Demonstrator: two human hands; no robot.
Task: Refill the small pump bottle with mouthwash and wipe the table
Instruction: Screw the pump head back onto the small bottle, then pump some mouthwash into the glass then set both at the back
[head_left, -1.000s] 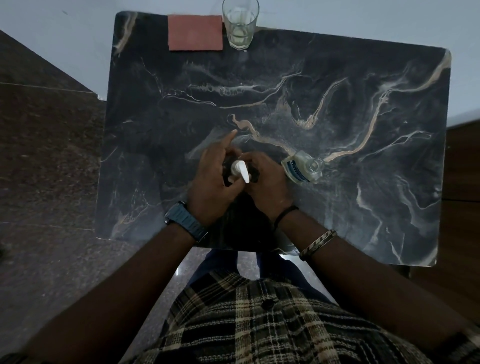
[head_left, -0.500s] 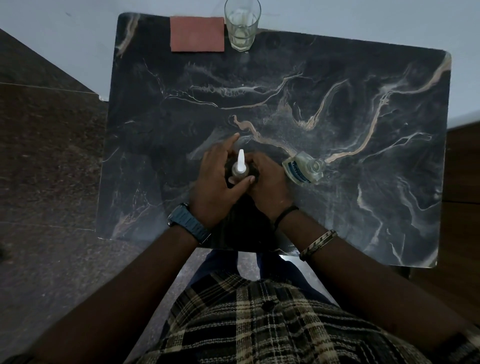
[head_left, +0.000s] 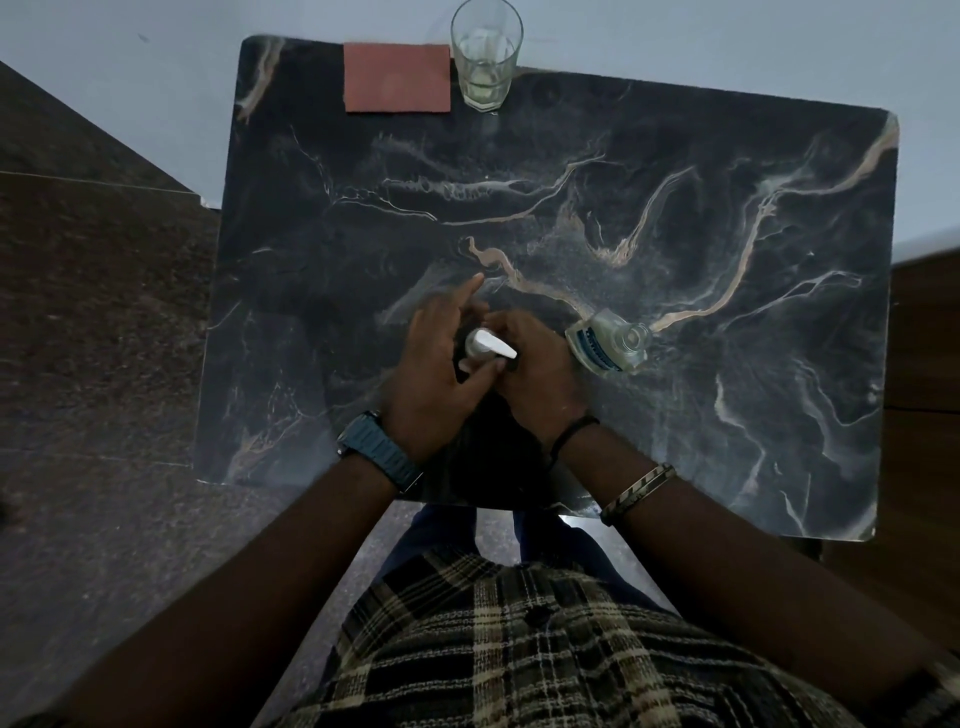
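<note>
The small pump bottle stands on the dark marble table, and only its white pump head shows between my hands. My left hand grips the pump head, index finger stretched out. My right hand is wrapped around the bottle's body, which is hidden. The nozzle points right. A clear mouthwash bottle with a blue label stands just right of my right hand, its mouth uncapped. A reddish folded cloth lies at the table's far edge.
A drinking glass with a little pale liquid stands next to the cloth at the far edge. The table backs onto a pale wall. Dark floor lies to the left, and my lap sits under the near edge.
The white pump nozzle has turned: it pointed toward me and right, then away from me, and now points right. Both hands stay in place around the bottle.
</note>
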